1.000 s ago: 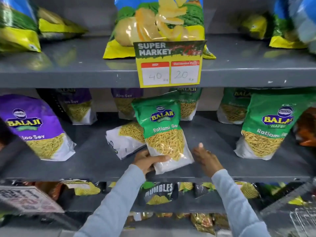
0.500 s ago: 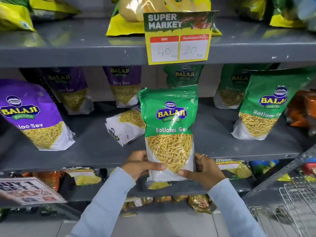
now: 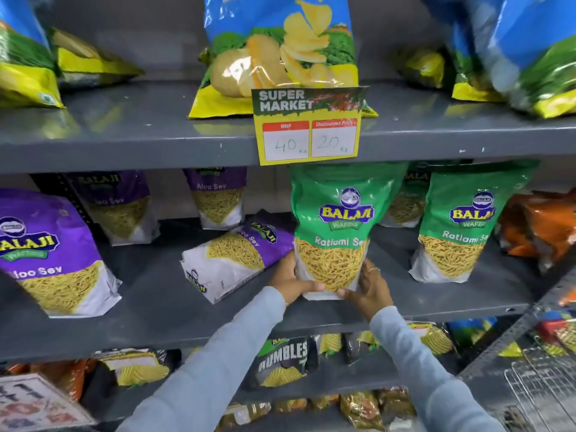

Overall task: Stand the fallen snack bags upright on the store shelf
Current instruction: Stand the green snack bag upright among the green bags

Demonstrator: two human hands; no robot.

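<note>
A green Ratlami Sev bag (image 3: 335,232) stands upright on the grey middle shelf (image 3: 156,310). My left hand (image 3: 291,283) grips its lower left edge and my right hand (image 3: 369,289) grips its lower right corner. Just to its left a purple Aloo Sev bag (image 3: 232,260) lies fallen on its back, its top pointing right and tucked behind the green bag. Other purple bags (image 3: 53,254) stand at the left, and another green bag (image 3: 461,226) stands at the right.
A yellow price sign (image 3: 308,126) hangs from the upper shelf's edge right above the held bag. Blue chip bags (image 3: 280,54) stand on the upper shelf. Orange bags (image 3: 542,226) sit far right. Lower shelves hold more snacks; a wire basket (image 3: 542,391) is at bottom right.
The green bag went from leaning, held by my left hand alone, to upright in both hands, then back and right onto the shelf. The purple bag behind it is now uncovered.
</note>
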